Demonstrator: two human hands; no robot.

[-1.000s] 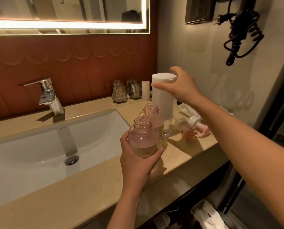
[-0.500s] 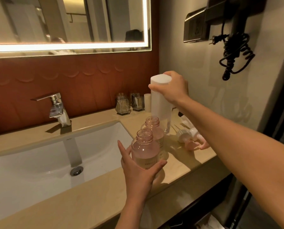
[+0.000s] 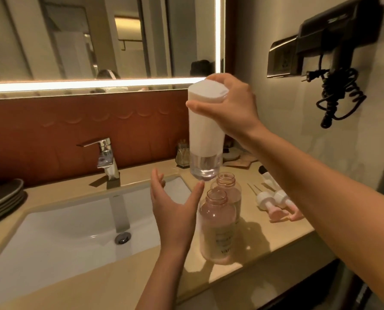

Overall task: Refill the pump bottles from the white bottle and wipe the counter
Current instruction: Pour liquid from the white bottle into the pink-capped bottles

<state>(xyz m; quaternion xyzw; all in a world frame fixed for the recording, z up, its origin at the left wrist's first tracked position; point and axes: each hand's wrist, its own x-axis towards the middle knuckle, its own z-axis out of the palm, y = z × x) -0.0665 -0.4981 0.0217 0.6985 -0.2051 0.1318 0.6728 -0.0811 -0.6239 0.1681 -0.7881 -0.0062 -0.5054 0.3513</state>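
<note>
The white bottle [image 3: 205, 128] hangs in the air above the desk [image 3: 264, 238], its long axis nearly upright: flat white end up, clear rounded end pointing down, just above and left of the open neck of the far pump bottle [image 3: 227, 189]. The right hand [image 3: 233, 106] grips it round the top, thumb across the front.

The 2 pump bottles stand upright and uncapped, necks up, the near pump bottle [image 3: 217, 229] just in front of the far one. 2 pump heads [image 3: 273, 202] lie on their sides on the desk to the right.

The left hand [image 3: 175, 211] is spread wide and holds nothing, just left of the near pump bottle. 0.5 s ago it cupped that bottle, and the white bottle sat lower, behind both necks; it has since been raised.
</note>
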